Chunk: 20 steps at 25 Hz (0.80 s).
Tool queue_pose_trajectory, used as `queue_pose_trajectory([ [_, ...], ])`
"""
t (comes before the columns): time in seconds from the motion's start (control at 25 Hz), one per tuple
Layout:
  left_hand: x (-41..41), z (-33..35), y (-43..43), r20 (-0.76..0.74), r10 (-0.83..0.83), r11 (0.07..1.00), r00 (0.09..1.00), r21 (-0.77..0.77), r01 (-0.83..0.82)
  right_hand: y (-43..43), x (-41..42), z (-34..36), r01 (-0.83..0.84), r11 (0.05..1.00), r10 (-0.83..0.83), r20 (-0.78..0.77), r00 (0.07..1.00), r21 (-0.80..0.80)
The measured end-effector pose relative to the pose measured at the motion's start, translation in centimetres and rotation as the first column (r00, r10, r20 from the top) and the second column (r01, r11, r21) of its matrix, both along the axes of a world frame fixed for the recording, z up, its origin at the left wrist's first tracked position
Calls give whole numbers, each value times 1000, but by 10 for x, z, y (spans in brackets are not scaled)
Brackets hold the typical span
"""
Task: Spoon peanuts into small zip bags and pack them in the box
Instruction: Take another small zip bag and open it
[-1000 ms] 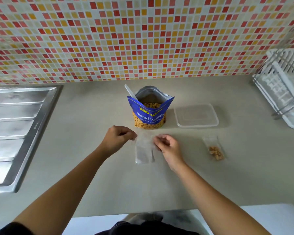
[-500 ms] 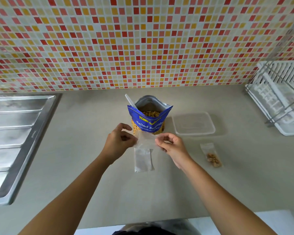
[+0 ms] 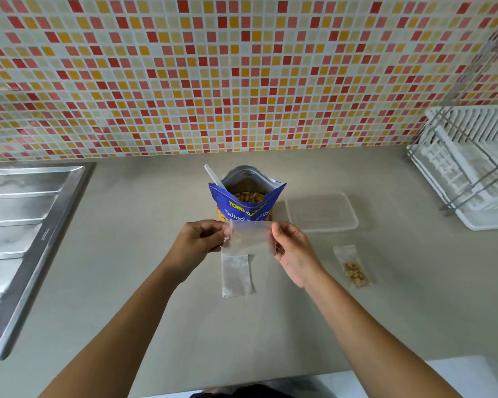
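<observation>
An empty clear zip bag [image 3: 249, 236] is held sideways above the counter, my left hand [image 3: 199, 239] pinching its left end and my right hand [image 3: 292, 248] its right end. Beneath it a small stack of empty zip bags [image 3: 237, 275] lies flat. Just behind stands the open blue salted-peanuts pouch [image 3: 246, 201], with a white spoon [image 3: 214, 176] sticking out of its left side. A clear plastic box [image 3: 322, 211] with its lid on sits to the pouch's right. A small zip bag with peanuts in it [image 3: 353, 268] lies in front of the box.
A steel sink drainboard [image 3: 26, 225] fills the left side. A white dish rack [image 3: 472, 165] stands at the back right. The mosaic tile wall [image 3: 242, 73] rises behind the grey counter [image 3: 127, 254], whose front edge runs along the bottom.
Both hands have lifted one empty zip bag off the stack and raised it toward the pouch. The camera has tilted, shifting the scene downward in view.
</observation>
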State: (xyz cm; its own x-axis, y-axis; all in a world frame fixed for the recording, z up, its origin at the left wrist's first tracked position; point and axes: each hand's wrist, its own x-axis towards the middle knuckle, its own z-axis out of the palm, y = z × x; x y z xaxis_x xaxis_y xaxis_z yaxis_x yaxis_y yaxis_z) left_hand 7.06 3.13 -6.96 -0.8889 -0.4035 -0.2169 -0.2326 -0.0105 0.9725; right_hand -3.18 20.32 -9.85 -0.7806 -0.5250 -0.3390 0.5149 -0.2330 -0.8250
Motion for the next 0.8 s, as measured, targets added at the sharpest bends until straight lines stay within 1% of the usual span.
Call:
queue_pose_trajectory([
  [0.12,-2,1,1,3,68,994,998,-91,-68,8,-3,-3,-52,994,64,-126,990,100],
  [0.24,-2,1,0,14,65,986,998,-156,-62,15,-8,-4,-42,990,65,-175,982,132],
  [0.28,-2,1,1,21,71,980,997,-186,-66,15,-8,-5,-23,982,67,-234,970,185],
  [0.32,-2,1,2,27,80,975,996,-209,-73,15,-9,-6,24,955,85,-350,933,295],
  [0.36,-3,1,3,33,91,972,995,-219,-82,16,-8,-7,110,906,122,-500,858,409],
  [0.4,-3,2,4,42,98,974,994,-211,-87,17,-7,-7,216,858,173,-659,732,465],
  [0.44,-4,3,5,55,94,976,994,-201,-81,18,-7,-5,295,841,230,-793,564,454],
  [0.48,-6,5,6,70,79,979,994,-194,-64,18,-6,-3,324,844,291,-872,393,428],
  [0.52,-8,7,7,84,59,981,995,-190,-42,17,-5,0,329,843,357,-900,252,426],
  [0.56,-10,10,8,93,37,983,995,-184,-19,14,-4,4,329,829,425,-892,157,453],
  [0.6,-12,12,10,95,18,984,995,-176,-1,10,-3,8,325,809,483,-869,110,491],
  [0.64,-14,15,12,91,5,986,996,-166,10,5,-2,10,311,793,521,-848,97,523],
  [0.72,-16,18,16,80,-6,987,997,-158,19,-1,-1,12,287,786,541,-834,110,548],
  [0.8,-17,17,17,86,1,981,996,-195,16,-3,-3,11,275,785,546,-830,115,555],
])
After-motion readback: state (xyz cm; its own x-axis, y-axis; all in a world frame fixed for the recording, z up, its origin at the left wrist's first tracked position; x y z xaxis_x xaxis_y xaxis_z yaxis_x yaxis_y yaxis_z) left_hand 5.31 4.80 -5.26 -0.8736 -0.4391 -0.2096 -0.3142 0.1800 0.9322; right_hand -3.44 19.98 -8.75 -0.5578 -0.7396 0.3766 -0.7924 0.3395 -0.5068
